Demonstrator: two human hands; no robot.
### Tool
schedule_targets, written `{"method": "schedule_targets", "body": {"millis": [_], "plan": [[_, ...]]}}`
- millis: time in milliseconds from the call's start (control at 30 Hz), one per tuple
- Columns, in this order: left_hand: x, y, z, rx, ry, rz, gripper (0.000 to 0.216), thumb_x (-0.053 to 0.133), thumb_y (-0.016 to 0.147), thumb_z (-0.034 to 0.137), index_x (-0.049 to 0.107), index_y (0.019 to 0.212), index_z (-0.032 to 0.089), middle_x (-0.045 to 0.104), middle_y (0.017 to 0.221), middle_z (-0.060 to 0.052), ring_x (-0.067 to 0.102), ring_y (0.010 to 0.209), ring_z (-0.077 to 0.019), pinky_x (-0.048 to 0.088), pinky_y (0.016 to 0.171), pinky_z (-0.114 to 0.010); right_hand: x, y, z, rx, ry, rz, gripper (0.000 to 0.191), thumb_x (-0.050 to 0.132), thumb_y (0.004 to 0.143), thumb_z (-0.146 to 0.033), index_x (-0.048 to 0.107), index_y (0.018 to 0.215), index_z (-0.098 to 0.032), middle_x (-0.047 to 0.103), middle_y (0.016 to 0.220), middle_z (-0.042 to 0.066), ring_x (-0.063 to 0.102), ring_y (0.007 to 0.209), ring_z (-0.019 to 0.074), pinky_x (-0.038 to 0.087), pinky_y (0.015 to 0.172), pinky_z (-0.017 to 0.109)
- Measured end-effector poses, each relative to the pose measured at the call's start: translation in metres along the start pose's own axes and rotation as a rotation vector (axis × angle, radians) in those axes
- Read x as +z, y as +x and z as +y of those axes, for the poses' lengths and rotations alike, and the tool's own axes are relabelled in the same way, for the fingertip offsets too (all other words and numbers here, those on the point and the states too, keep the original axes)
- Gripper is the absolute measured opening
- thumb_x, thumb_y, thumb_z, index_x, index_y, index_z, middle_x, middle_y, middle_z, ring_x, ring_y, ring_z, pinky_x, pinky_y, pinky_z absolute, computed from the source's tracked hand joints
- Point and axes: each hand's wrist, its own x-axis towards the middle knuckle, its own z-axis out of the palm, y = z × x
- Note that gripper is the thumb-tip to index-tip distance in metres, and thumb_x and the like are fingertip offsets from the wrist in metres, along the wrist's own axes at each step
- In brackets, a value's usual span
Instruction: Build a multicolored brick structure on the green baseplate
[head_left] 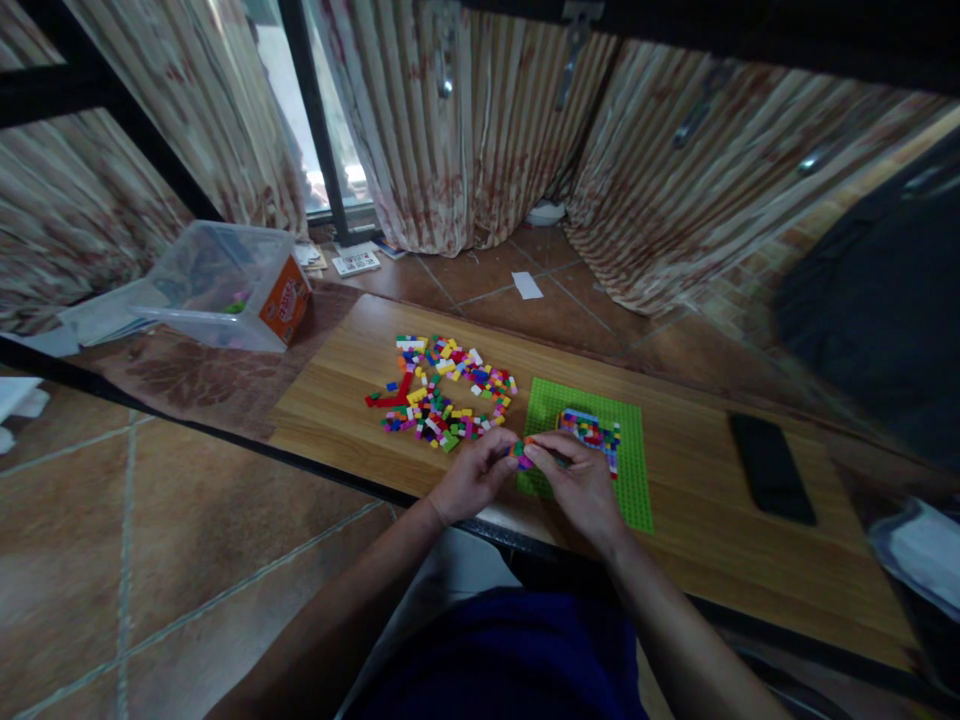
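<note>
Between my two hands, above the near edge of the wooden board, is a small cluster of coloured toy bricks [519,453]. My left hand [480,468] pinches its left side, thumb against fingers. From the other side my right hand [577,475] grips the cluster with thumb and forefinger; an orange brick shows at its fingertips. Behind my right hand lies a green studded baseplate [634,470], carrying a low build of multicoloured bricks [592,428] that the hand partly covers. Loose bricks [450,375] in many colours are spread just beyond my left hand.
A wooden board [697,470] forms the work surface. A black phone [771,468] lies to the right. At the far left stands a clear plastic bin [217,285] with an orange label. A white plastic bag [922,550] is at the right edge. Striped curtains [450,130] hang behind.
</note>
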Motion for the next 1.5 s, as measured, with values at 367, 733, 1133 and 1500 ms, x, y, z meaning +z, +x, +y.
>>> {"method": "schedule_targets", "body": {"millis": [367,733,1133,1500], "plan": [[0.001,0.002,-0.004,-0.038,-0.004,0.08,0.025,0.054,0.092,0.043,0.052,0.093,0.018,0.048,0.076,0.001,0.047,0.07,-0.0131,0.04,0.067,-0.025,-0.048,0.013,0.012,-0.181,-0.421,0.153,0.023,0.062,0.084,-0.045,0.073,0.094,-0.026,0.069,0.103,0.006,0.064,0.098,0.0235,0.05,0.09,0.044],[0.002,0.001,-0.004,-0.052,-0.013,0.079,0.021,0.053,0.093,0.039,0.052,0.096,0.018,0.049,0.077,0.001,0.046,0.069,-0.0124,0.038,0.067,-0.025,-0.069,0.015,0.031,-0.33,-0.549,0.306,0.023,0.066,0.083,-0.044,0.071,0.085,-0.022,0.069,0.091,0.007,0.064,0.086,0.0216,0.051,0.083,0.041],[0.002,0.0,-0.009,-0.075,-0.023,0.093,0.022,0.054,0.093,0.039,0.054,0.099,0.018,0.054,0.079,0.0,0.051,0.072,-0.013,0.04,0.067,-0.025,-0.066,0.026,0.05,-0.37,-0.77,0.161,0.027,0.059,0.087,-0.046,0.074,0.096,-0.025,0.067,0.107,0.009,0.057,0.101,0.0266,0.044,0.089,0.046],[0.003,0.0,-0.007,-0.089,-0.058,0.081,0.024,0.055,0.092,0.041,0.053,0.098,0.018,0.053,0.077,0.001,0.05,0.069,-0.0124,0.039,0.066,-0.025,-0.066,0.024,0.056,-0.395,-0.837,0.234,0.026,0.06,0.087,-0.042,0.073,0.099,-0.022,0.065,0.111,0.011,0.056,0.103,0.0263,0.044,0.09,0.046]]}}
